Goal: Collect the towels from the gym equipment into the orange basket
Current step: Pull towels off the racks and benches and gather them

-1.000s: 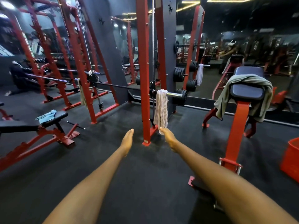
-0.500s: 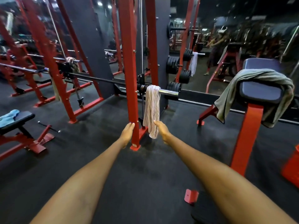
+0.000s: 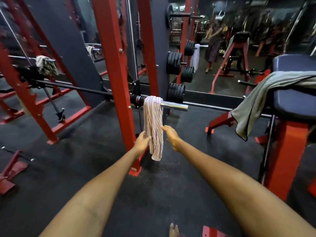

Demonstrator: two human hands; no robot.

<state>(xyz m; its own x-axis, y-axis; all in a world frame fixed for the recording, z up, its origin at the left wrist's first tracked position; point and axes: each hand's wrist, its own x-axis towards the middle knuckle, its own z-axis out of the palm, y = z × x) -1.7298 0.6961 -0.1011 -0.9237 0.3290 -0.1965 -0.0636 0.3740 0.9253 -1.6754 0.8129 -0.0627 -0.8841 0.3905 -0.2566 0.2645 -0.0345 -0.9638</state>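
Fingers of both hands, extended, flank striped towel (image 3: 153,124) beside red post (image 3: 116,72).

no legible text, labels, brands or numbers anywhere

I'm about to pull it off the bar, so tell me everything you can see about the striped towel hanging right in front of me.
The striped towel is pale cloth with thin reddish-brown stripes, bunched lengthwise and draped over the chrome barbell sleeve, just outside the red rack post. It hangs straight down in soft folds, its lower end free above the black floor. The left hand touches its left edge and the right hand its right edge; neither clearly grips it yet.
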